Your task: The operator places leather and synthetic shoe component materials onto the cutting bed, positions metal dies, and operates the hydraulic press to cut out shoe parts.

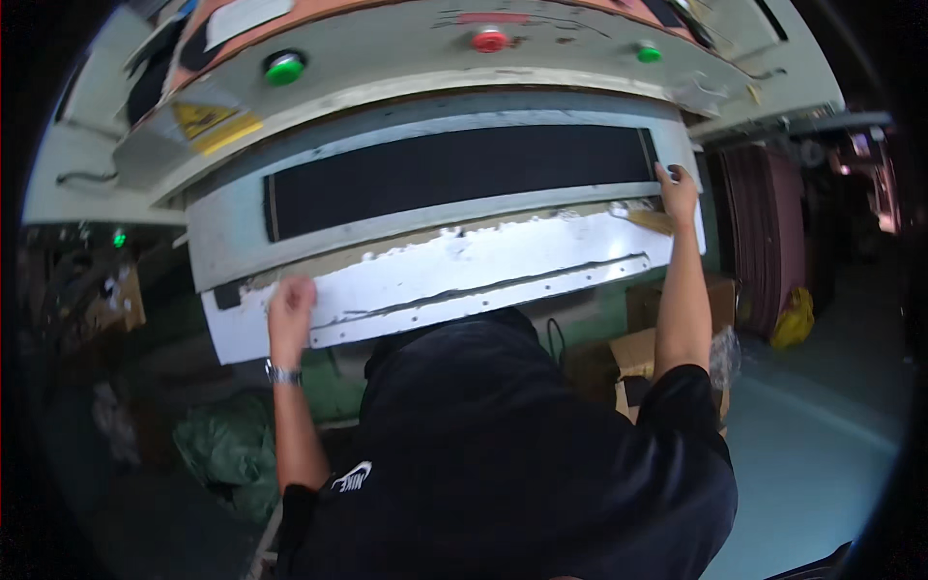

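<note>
A long black sheet (464,169), with a thin pale line near each end, lies on the grey plate (227,232) of a machine. At the sheet's right end is my right hand (680,191), its fingers curled together against the edge. My left hand (291,298) is smeared by motion over the left part of the white ledge (406,280), below the sheet and apart from it. Its fingers cannot be made out. A brush (646,220) with yellowish bristles rests on the ledge beside my right wrist.
Across the machine's front panel sit a green button (285,68), a red button (490,40) and another green button (649,52). A yellow warning label (215,126) is at the left. Below stand a green bag (232,449) and an open cardboard box (633,353).
</note>
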Demonstrator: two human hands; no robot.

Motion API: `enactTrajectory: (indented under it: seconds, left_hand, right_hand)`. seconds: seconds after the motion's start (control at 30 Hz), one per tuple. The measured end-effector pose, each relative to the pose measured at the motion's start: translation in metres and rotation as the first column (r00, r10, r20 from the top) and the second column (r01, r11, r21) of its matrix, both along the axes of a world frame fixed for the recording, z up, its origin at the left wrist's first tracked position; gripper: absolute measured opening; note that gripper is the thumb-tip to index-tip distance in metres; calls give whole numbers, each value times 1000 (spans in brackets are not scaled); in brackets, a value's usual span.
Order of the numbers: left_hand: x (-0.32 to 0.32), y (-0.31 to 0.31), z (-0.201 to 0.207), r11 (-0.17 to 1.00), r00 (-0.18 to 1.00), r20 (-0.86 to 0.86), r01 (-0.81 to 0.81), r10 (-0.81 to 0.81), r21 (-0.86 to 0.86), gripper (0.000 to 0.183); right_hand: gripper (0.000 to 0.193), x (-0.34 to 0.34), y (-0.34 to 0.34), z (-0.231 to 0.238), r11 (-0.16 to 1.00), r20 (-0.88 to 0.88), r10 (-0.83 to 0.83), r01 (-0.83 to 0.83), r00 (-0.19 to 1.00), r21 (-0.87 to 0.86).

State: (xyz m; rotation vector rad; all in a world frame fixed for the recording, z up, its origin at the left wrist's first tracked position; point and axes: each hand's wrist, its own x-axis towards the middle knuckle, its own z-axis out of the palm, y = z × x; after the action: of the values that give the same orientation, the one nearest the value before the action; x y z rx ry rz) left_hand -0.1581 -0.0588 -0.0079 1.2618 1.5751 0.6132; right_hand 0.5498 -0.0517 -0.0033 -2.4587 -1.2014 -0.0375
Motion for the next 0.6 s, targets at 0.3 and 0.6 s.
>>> enactTrajectory:
  seconds: [0.3, 0.6]
  left_hand:
    - [79, -62, 14, 863, 804, -517, 455, -293, 219, 24]
    - [14, -1, 27, 995, 907, -420, 23, 21, 99, 27]
  right_hand:
    - [46, 30, 30, -22, 991, -253, -128, 116, 959, -61]
    - [31, 32, 38, -17, 999, -531, 38, -39, 847, 9]
